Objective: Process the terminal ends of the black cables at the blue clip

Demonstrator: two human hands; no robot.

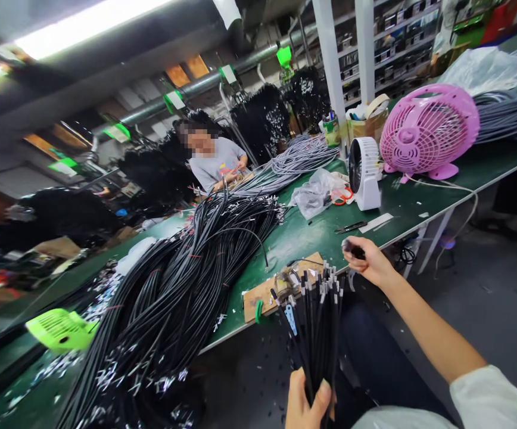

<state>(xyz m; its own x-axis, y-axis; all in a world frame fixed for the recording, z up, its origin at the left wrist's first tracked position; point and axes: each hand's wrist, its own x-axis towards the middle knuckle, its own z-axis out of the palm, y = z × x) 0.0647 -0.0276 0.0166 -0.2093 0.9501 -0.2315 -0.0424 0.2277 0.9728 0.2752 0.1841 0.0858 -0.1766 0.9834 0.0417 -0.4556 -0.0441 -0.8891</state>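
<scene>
My left hand (pixel 307 402) is wrapped round a bundle of black cables (pixel 316 333) at the bottom. Their stripped, silvery ends point up and fan out slightly, and a light blue clip (pixel 290 319) shows at the bundle's left side. To the right of those ends, above the table's front edge, my right hand (pixel 370 262) is raised with its fingers curled. Something small and dark seems to be in its grasp, but I cannot make it out. Behind the cable ends lies a wooden board (pixel 258 298) with a small fixture and a green loop at its edge.
A large heap of black cables (pixel 187 256) covers the table's left part. Grey cables (pixel 298 156) lie farther back, near a seated person (pixel 220 158). A white fan (pixel 366 173), a pink fan (pixel 428 131), orange-handled scissors (pixel 342 196) and tweezers (pixel 351 227) are on the green tabletop.
</scene>
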